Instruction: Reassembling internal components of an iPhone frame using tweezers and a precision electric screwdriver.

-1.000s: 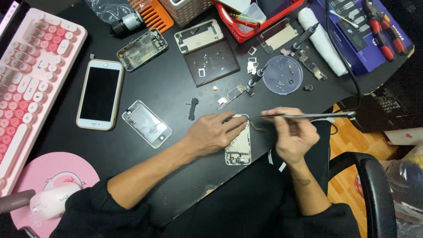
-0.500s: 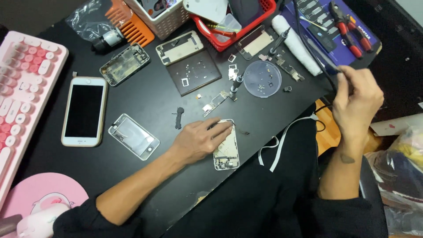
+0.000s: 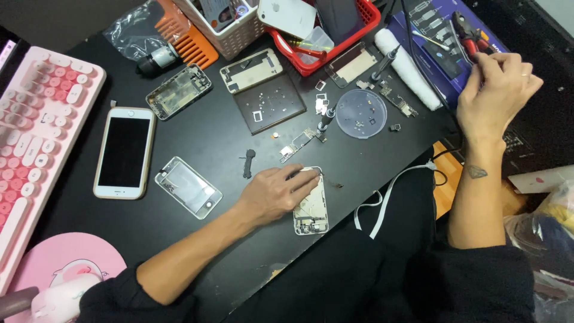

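My left hand (image 3: 278, 192) lies flat on an opened phone chassis (image 3: 312, 210) near the front edge of the black table (image 3: 197, 251), pinning it down. My right hand (image 3: 496, 90) is far off to the right, over the blue tool kit tray (image 3: 442, 57). Its fingertips are bunched against the red-handled pliers (image 3: 472, 40). Whether they grip anything is hidden by the fingers. The thin tweezers seen earlier are out of sight.
A white phone (image 3: 124, 152), a loose screen frame (image 3: 188, 186), two stripped chassis (image 3: 178, 91), a dark parts mat (image 3: 269, 103) and a clear round dish (image 3: 360, 113) lie on the table. A pink keyboard (image 3: 36, 125) sits left, a red basket (image 3: 335, 27) at the back.
My right hand left the opened phone with the tweezers and swung up and right to the blue tool kit. My left hand stayed on the chassis.
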